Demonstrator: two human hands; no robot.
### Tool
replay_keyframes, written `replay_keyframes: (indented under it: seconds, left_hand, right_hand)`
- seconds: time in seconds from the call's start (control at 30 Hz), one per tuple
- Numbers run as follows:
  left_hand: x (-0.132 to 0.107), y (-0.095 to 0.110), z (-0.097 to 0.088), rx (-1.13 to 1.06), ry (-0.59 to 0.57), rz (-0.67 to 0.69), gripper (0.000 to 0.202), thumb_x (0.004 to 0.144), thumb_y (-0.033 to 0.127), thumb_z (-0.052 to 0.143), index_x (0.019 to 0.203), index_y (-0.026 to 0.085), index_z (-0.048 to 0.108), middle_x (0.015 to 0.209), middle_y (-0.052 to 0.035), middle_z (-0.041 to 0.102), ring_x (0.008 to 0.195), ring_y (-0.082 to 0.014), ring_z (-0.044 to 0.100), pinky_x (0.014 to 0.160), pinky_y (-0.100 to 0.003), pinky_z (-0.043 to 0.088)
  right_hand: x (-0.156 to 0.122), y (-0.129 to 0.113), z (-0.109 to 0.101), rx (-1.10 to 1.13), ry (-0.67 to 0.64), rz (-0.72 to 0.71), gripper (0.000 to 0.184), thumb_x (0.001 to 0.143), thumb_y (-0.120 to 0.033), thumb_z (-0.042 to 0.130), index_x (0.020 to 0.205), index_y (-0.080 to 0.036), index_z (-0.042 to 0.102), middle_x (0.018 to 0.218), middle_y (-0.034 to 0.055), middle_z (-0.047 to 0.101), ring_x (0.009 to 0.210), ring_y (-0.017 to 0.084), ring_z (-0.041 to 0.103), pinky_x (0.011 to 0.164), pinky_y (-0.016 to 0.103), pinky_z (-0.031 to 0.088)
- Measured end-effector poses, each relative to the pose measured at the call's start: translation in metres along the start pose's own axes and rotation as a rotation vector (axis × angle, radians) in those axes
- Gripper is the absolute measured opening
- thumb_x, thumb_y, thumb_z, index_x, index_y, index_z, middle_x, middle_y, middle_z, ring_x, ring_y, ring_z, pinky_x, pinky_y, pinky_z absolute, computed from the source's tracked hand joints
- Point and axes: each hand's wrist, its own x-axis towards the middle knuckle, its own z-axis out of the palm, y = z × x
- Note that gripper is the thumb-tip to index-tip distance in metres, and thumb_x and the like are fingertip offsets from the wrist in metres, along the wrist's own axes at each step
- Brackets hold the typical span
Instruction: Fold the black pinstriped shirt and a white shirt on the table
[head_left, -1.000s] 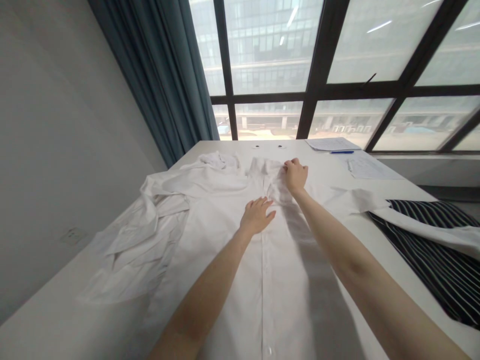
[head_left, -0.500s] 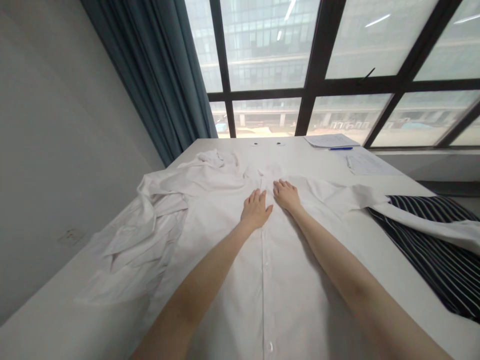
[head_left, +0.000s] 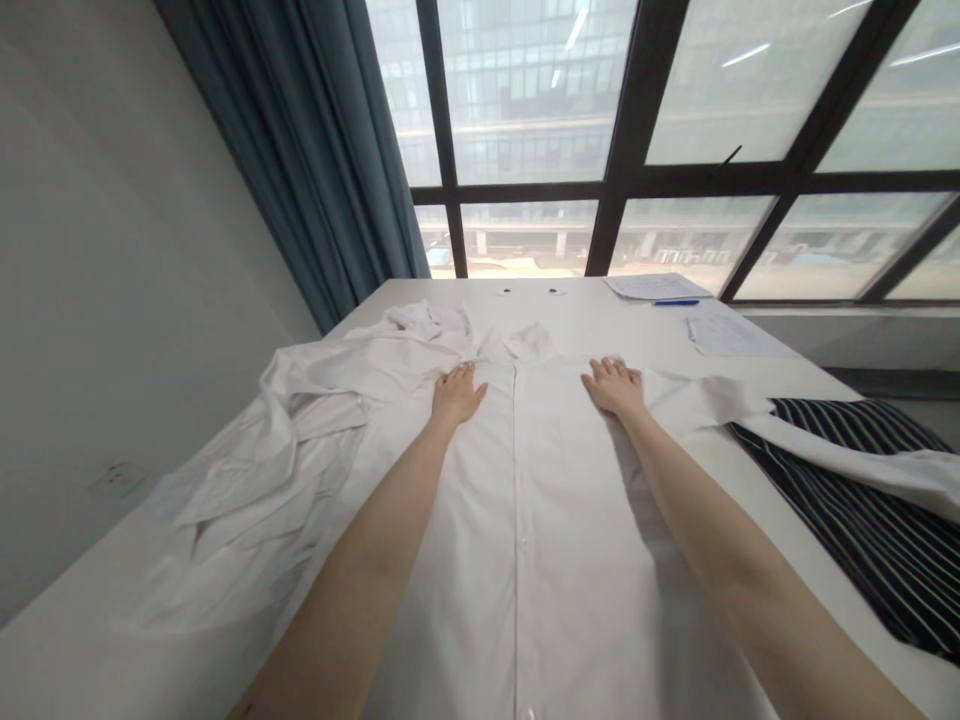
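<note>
A white button-up shirt (head_left: 480,520) lies spread front side up on the table, its collar (head_left: 531,342) toward the window and its button strip running down the middle. My left hand (head_left: 456,395) rests flat on the shirt's left shoulder area, fingers stretched out. On the opposite shoulder, my right hand (head_left: 615,386) lies with its fingers spread on the cloth. Neither hand grips anything. The right sleeve reaches out over a black striped cloth.
Crumpled white clothing (head_left: 300,430) is heaped on the left of the white table (head_left: 570,305). A black cloth with white stripes (head_left: 847,500) lies at the right. Papers (head_left: 739,333) and a blue pen (head_left: 675,302) sit at the back right, near the window. A blue curtain (head_left: 300,150) hangs at the left.
My hands have moved apart from the shirt's middle, the left one leftward and the right one rightward. The collar between them now shows more fully.
</note>
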Motion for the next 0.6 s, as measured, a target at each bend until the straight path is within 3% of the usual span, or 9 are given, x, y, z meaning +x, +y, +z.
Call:
replay_keyframes:
  seconds: [0.13, 0.23, 0.37, 0.5, 0.6]
  left_hand:
    - [0.015, 0.01, -0.004, -0.023, 0.033, -0.134, 0.043, 0.097, 0.039, 0.037, 0.131, 0.022, 0.056, 0.141, -0.0122, 0.052, 0.13, -0.0302, 0.045, 0.104, -0.048, 0.038]
    - [0.028, 0.012, -0.009, -0.035, 0.061, -0.18, 0.039, 0.097, 0.026, 0.032, 0.122, 0.021, 0.063, 0.132, -0.0152, 0.056, 0.124, -0.0308, 0.049, 0.098, -0.046, 0.042]
    - [0.039, -0.003, -0.016, -0.055, 0.097, -0.138, 0.042, 0.093, 0.017, 0.038, 0.13, 0.022, 0.057, 0.138, -0.0132, 0.051, 0.135, -0.0288, 0.037, 0.108, -0.043, 0.033]
    - [0.045, -0.024, -0.025, -0.094, 0.08, -0.154, 0.033, 0.09, 0.02, 0.049, 0.119, 0.017, 0.065, 0.122, -0.0169, 0.059, 0.126, -0.0329, 0.045, 0.106, -0.044, 0.034]
    - [0.046, -0.026, -0.029, -0.12, 0.114, -0.171, 0.035, 0.092, 0.017, 0.042, 0.119, 0.016, 0.063, 0.125, -0.0184, 0.057, 0.128, -0.0332, 0.042, 0.104, -0.044, 0.035]
  right_hand:
    - [-0.004, 0.016, 0.0, -0.018, 0.053, 0.002, 0.054, 0.098, -0.042, 0.026, 0.145, -0.02, 0.041, 0.154, 0.0104, 0.038, 0.14, 0.027, 0.032, 0.11, 0.047, 0.024]
    - [-0.007, 0.015, 0.003, -0.017, 0.102, 0.004, 0.051, 0.098, -0.037, 0.027, 0.142, -0.019, 0.045, 0.151, 0.0108, 0.043, 0.139, 0.026, 0.034, 0.11, 0.046, 0.025]
    - [-0.007, 0.016, 0.004, -0.016, 0.12, 0.004, 0.049, 0.098, -0.035, 0.029, 0.14, -0.02, 0.048, 0.15, 0.0105, 0.045, 0.137, 0.026, 0.037, 0.108, 0.045, 0.027]
    - [-0.008, 0.02, 0.003, -0.021, 0.1, -0.007, 0.049, 0.098, -0.037, 0.03, 0.142, -0.022, 0.047, 0.151, 0.0075, 0.043, 0.137, 0.026, 0.037, 0.108, 0.044, 0.028]
    - [-0.011, 0.021, 0.003, -0.019, 0.099, 0.001, 0.049, 0.098, -0.037, 0.029, 0.143, -0.021, 0.045, 0.152, 0.008, 0.042, 0.138, 0.027, 0.037, 0.108, 0.046, 0.028]
